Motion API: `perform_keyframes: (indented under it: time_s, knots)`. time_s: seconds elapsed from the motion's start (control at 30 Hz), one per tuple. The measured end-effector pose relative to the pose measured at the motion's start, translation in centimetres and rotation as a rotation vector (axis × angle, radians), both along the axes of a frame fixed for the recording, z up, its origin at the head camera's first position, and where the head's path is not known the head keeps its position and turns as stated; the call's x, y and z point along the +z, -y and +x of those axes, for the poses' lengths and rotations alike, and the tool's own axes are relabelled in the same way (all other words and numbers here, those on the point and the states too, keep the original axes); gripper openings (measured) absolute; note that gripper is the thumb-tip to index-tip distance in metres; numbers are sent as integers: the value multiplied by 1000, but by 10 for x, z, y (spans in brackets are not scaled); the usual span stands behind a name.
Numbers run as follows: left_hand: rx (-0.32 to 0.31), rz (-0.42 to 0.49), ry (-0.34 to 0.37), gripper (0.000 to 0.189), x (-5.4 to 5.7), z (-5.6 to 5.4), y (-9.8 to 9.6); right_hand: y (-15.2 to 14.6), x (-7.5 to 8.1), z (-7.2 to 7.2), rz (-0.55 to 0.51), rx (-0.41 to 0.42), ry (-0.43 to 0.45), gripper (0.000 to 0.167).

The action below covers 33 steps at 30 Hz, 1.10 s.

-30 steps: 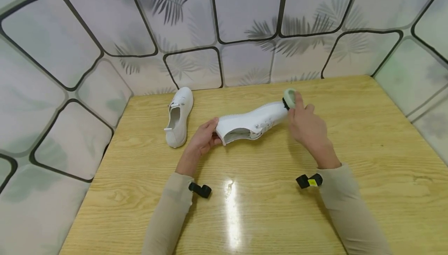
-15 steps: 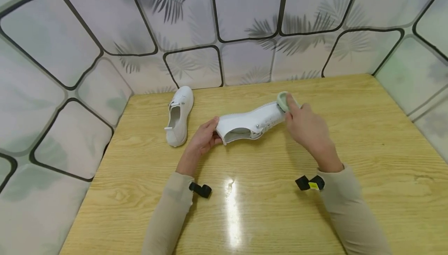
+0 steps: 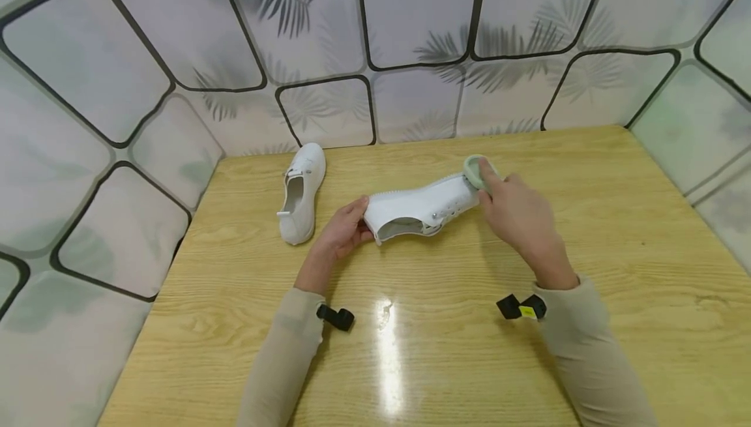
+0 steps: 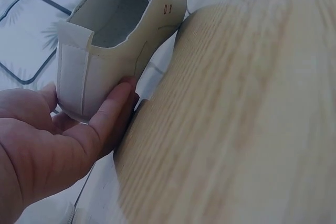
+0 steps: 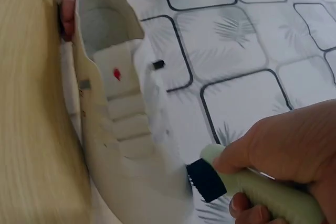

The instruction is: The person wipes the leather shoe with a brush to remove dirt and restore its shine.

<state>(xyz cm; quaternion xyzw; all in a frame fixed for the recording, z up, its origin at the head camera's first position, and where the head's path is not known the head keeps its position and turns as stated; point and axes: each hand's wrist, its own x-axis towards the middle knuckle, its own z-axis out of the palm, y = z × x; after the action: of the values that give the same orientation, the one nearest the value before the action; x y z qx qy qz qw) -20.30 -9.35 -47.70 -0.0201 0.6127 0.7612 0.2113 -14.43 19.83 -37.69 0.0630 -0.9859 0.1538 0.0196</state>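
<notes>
A white shoe (image 3: 405, 205), turned on its side with the opening toward me, is held at the heel by my left hand (image 3: 337, 235). The left wrist view shows my thumb and fingers around the heel (image 4: 73, 82). My right hand (image 3: 522, 215) grips a pale green brush (image 3: 472, 171), its index finger laid along the back. Dark bristles (image 5: 206, 181) meet the side of the shoe near the toe in the right wrist view. Part of the brush handle (image 5: 278, 198) is covered by the right hand.
A second white shoe (image 3: 309, 208) stands upright at the back left of the wooden table (image 3: 446, 349), toe toward the patterned wall (image 3: 416, 101). Dark wrist cameras (image 3: 336, 317) are strapped over both sleeves.
The brush and right hand have shifted slightly left and toward me, from the tip of the toe onto its side. The left hand and shoe stay nearly still.
</notes>
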Motion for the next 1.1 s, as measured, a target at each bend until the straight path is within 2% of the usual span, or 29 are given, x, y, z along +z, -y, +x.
perform_keyframes:
  time_s: [0.07, 0.17, 0.23, 0.4, 0.47, 0.53, 0.67, 0.73, 0.8, 0.97, 1.03, 1.1]
  knots:
    - [5, 2, 5, 49, 0, 1, 1, 7, -3, 0, 16, 30, 2, 58]
    - [2, 0, 5, 49, 1, 1, 2, 20, -6, -1, -4, 125, 49, 59]
    - [-11, 2, 1, 50, 1, 1, 2, 24, -7, 0, -12, 160, 70, 59]
    - [-44, -2, -12, 51, 2, -1, 1, 14, -2, 2, -15, 78, 50, 57]
    - [-45, -7, -9, 51, 2, -1, 1, 10, 0, 4, -7, 71, 39, 57]
    - [-39, -8, -3, 51, 1, -1, 1, 13, -2, 5, -12, 108, 52, 57]
    - [-40, -18, -6, 51, 1, 0, 2, 30, -7, 8, -71, 237, 115, 58]
    - [-43, -16, -6, 51, 1, 0, 1, 33, -8, 7, -105, 264, 138, 59]
    - [-50, -11, -9, 52, 1, 0, 0, 30, -7, 7, -109, 248, 132, 59]
    - [-43, -6, 5, 52, 2, 0, -1, 18, -5, 4, -14, 123, 66, 58]
    - [-32, -13, 10, 51, 1, 0, -1, 22, -8, 4, 3, 134, 67, 58]
    - [-28, -20, 9, 51, 0, -1, 0, 31, -10, 6, -5, 188, 83, 58]
